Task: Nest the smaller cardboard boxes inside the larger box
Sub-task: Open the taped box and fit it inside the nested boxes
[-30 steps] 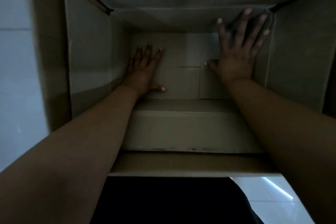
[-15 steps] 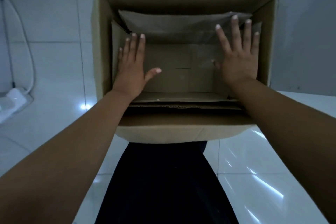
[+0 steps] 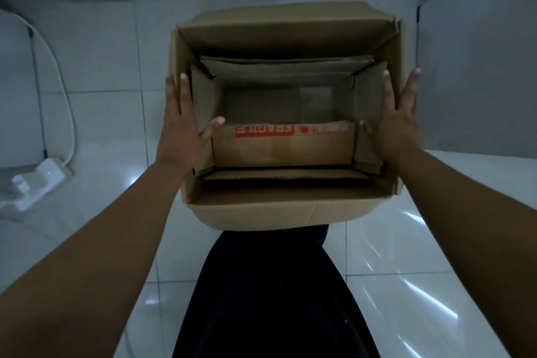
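A large brown cardboard box (image 3: 255,212) stands open on the white tiled floor in front of me. A smaller open box (image 3: 279,148) sits nested inside it, its near wall carrying red FRAGILE tape (image 3: 264,130). My left hand (image 3: 180,128) is spread flat over the left rim, thumb reaching towards the inner box's near wall. My right hand (image 3: 395,122) is spread over the right rim in the same way. Neither hand grips anything, and whether the palms touch the cardboard is unclear.
A white power strip (image 3: 37,177) with a white cable (image 3: 62,73) lies on the floor at the left. A grey wall panel (image 3: 476,73) rises at the right. My dark-clothed legs (image 3: 273,299) are just below the box.
The view has pulled back and up from the boxes. Both hands came out of the inner box's bottom and spread outward to the rims at either side.
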`<state>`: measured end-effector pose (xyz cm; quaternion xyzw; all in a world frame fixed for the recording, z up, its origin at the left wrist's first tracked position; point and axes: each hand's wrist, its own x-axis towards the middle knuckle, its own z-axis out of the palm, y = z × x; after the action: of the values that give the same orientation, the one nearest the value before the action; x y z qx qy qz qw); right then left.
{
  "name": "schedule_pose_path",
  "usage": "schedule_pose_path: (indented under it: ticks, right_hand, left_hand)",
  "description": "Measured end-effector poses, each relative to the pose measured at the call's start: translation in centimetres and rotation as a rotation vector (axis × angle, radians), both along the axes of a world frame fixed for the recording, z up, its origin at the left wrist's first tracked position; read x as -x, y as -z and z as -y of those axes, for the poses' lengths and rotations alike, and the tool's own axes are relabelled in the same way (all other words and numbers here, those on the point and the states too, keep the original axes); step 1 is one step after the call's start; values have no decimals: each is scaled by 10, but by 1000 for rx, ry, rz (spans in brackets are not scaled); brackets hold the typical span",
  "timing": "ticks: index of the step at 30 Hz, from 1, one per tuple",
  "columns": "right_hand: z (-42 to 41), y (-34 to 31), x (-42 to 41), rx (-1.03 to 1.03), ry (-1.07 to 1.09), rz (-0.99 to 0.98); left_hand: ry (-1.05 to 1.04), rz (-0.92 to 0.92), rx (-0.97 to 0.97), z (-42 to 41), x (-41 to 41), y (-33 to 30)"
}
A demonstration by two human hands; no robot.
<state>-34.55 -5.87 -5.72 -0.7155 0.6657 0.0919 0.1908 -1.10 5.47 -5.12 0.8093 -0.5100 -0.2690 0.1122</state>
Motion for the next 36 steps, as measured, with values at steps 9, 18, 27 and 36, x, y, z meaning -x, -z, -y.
schedule_pose_path:
  ticks: [9, 18, 27, 36]
  right_hand:
    - [13, 27, 13, 254, 49, 122]
    - [98, 26, 24, 221, 148, 208]
    - [190, 30, 27, 201, 153, 302]
    - [251, 32, 25, 268, 104, 300]
  left_hand:
    - [-238, -105, 236, 22, 1, 19]
    - [-264, -156, 274, 113, 2, 20]
    - [-235, -192, 301, 194, 4, 23]
    - [-235, -128, 322, 238, -7, 31]
